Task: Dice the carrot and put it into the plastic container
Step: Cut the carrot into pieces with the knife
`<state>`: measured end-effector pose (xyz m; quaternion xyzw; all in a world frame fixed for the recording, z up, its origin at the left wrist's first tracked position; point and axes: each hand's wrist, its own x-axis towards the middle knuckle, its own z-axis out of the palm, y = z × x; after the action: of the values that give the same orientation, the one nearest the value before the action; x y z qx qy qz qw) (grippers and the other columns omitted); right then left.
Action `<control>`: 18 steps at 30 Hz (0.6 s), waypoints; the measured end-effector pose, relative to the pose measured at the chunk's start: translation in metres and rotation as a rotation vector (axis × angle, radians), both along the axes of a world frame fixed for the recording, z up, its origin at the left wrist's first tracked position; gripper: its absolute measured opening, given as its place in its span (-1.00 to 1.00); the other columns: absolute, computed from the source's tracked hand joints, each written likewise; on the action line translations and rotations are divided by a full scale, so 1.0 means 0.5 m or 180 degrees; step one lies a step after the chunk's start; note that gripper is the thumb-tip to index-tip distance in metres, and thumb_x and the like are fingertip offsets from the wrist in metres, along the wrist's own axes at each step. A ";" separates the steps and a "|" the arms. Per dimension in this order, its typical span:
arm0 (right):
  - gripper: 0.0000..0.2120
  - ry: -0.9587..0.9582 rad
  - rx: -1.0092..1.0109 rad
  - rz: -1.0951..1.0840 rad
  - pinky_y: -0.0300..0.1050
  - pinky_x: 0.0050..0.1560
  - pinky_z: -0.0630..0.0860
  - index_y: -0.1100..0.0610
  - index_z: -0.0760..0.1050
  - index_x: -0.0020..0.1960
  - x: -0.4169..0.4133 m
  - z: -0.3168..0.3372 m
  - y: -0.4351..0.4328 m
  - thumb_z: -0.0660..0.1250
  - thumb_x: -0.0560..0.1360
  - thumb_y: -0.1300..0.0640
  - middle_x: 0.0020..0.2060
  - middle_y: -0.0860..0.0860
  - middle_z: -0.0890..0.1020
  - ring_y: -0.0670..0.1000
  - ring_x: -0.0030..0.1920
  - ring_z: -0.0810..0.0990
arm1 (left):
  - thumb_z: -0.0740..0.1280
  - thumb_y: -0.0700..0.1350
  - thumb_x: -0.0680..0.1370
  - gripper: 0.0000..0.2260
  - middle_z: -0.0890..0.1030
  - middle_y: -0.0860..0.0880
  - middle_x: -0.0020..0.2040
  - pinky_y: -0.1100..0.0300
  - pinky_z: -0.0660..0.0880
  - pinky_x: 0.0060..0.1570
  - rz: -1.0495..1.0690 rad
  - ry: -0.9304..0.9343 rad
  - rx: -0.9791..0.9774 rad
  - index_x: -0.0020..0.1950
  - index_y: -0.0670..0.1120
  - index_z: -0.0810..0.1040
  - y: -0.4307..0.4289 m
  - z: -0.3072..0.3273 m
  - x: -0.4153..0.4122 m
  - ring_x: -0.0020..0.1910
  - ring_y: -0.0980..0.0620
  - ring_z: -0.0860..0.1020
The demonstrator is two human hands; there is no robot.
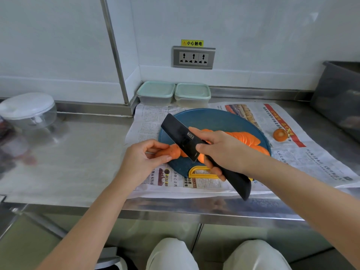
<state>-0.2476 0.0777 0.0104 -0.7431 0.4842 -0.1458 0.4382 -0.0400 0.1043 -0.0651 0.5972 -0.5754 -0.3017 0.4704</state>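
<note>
Carrot stub point(171, 152) sits at the near-left edge of the round blue cutting board point(214, 118), pinched between the thumb and fingers of the left hand point(142, 158). Right hand point(220, 151) wraps the handle of the black knife point(178, 131); its flat matte blade is tilted just right of the stub. Thin orange slices point(245, 138) lie fanned behind the right hand. Two lidded translucent plastic containers point(192, 94) stand at the wall, well apart. Newspaper point(311, 152) lies under the board on a steel counter point(87, 152).

Bright, even, cool light; shadows are faint and soft. The steel counter point(81, 156) carries hazy glare and smeared reflections at left. Wide-angle distortion bends the wall strip point(115, 51), and the corners look soft.
</note>
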 end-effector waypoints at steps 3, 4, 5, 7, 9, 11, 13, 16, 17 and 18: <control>-0.48 -0.0017 0.0019 -0.0006 -0.17 -0.54 0.44 -0.18 0.14 0.51 0.001 0.000 0.000 0.11 0.63 0.21 -0.54 0.00 0.46 0.00 -0.54 0.41 | 0.54 -0.19 0.34 -0.75 0.68 0.07 -0.10 0.09 0.58 0.05 -0.0003 0.0006 0.0033 -0.11 0.10 0.62 0.002 -0.001 0.001 -0.08 0.10 0.65; -0.47 -0.0017 0.0016 -0.0002 -0.18 -0.54 0.44 -0.17 0.14 0.51 0.001 0.000 0.000 0.11 0.63 0.21 -0.54 -0.01 0.46 0.00 -0.54 0.41 | 0.54 -0.19 0.35 -0.76 0.68 0.07 -0.10 0.09 0.58 0.05 -0.0002 0.0015 0.0033 -0.11 0.10 0.62 0.002 0.000 0.001 -0.08 0.10 0.65; -0.47 -0.0015 0.0010 -0.0001 -0.18 -0.54 0.44 -0.17 0.14 0.51 0.002 0.001 0.000 0.11 0.63 0.21 -0.55 -0.01 0.46 0.00 -0.54 0.41 | 0.54 -0.19 0.35 -0.76 0.68 0.07 -0.11 0.09 0.58 0.05 0.0000 0.0017 0.0035 -0.11 0.09 0.62 0.003 0.000 0.001 -0.09 0.10 0.65; -0.47 -0.0017 -0.0003 -0.0006 -0.18 -0.54 0.44 -0.17 0.13 0.51 0.002 0.004 0.000 0.11 0.63 0.22 -0.54 0.00 0.47 -0.01 -0.55 0.41 | 0.54 -0.18 0.35 -0.77 0.68 0.07 -0.11 0.11 0.59 0.04 -0.0004 -0.0005 0.0036 -0.10 0.09 0.63 0.003 0.002 0.000 -0.09 0.12 0.65; -0.47 -0.0020 -0.0028 0.0002 -0.19 -0.54 0.44 -0.17 0.13 0.51 0.003 0.007 -0.001 0.11 0.63 0.22 -0.52 0.01 0.48 -0.02 -0.56 0.41 | 0.54 -0.18 0.35 -0.77 0.67 0.08 -0.10 0.12 0.59 0.04 -0.0008 -0.0028 0.0041 -0.09 0.08 0.63 0.002 0.003 -0.001 -0.09 0.13 0.64; -0.47 0.0014 -0.0043 0.0032 -0.20 -0.54 0.44 -0.18 0.13 0.51 0.005 0.010 -0.001 0.11 0.63 0.22 -0.51 0.03 0.48 -0.03 -0.56 0.42 | 0.54 -0.17 0.35 -0.76 0.67 0.09 -0.10 0.12 0.58 0.05 -0.0004 -0.0038 0.0056 -0.09 0.09 0.62 0.002 0.003 -0.001 -0.08 0.12 0.64; -0.47 0.0070 -0.0060 0.0056 -0.20 -0.54 0.44 -0.18 0.14 0.51 0.006 0.012 0.000 0.11 0.63 0.22 -0.51 0.03 0.48 -0.03 -0.55 0.42 | 0.54 -0.17 0.35 -0.76 0.66 0.10 -0.09 0.12 0.58 0.06 -0.0009 -0.0060 0.0073 -0.10 0.11 0.61 0.003 0.004 -0.001 -0.07 0.11 0.64; -0.47 0.0107 -0.0069 0.0054 -0.21 -0.55 0.44 -0.17 0.13 0.51 0.007 0.012 0.000 0.11 0.63 0.22 -0.52 0.02 0.47 -0.03 -0.55 0.42 | 0.54 -0.17 0.35 -0.76 0.66 0.10 -0.08 0.11 0.58 0.06 -0.0015 -0.0069 0.0073 -0.10 0.11 0.61 0.004 0.004 -0.001 -0.07 0.11 0.64; -0.47 0.0119 -0.0076 0.0055 -0.20 -0.55 0.44 -0.17 0.13 0.51 0.007 0.012 0.000 0.11 0.63 0.22 -0.52 0.02 0.48 -0.03 -0.55 0.42 | 0.54 -0.18 0.35 -0.76 0.67 0.09 -0.09 0.10 0.58 0.06 -0.0013 -0.0049 0.0068 -0.10 0.11 0.61 0.004 0.005 -0.001 -0.07 0.11 0.64; -0.47 0.0141 -0.0091 0.0061 -0.20 -0.55 0.44 -0.17 0.13 0.51 0.007 0.011 0.000 0.11 0.63 0.22 -0.52 0.01 0.48 -0.03 -0.55 0.42 | 0.54 -0.18 0.35 -0.76 0.67 0.09 -0.09 0.09 0.58 0.06 -0.0008 -0.0027 0.0066 -0.11 0.11 0.62 0.004 0.005 -0.001 -0.07 0.10 0.64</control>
<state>-0.2439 0.0776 0.0161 -0.7569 0.4845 -0.1321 0.4181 -0.0406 0.1062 -0.0627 0.6026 -0.5750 -0.3057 0.4613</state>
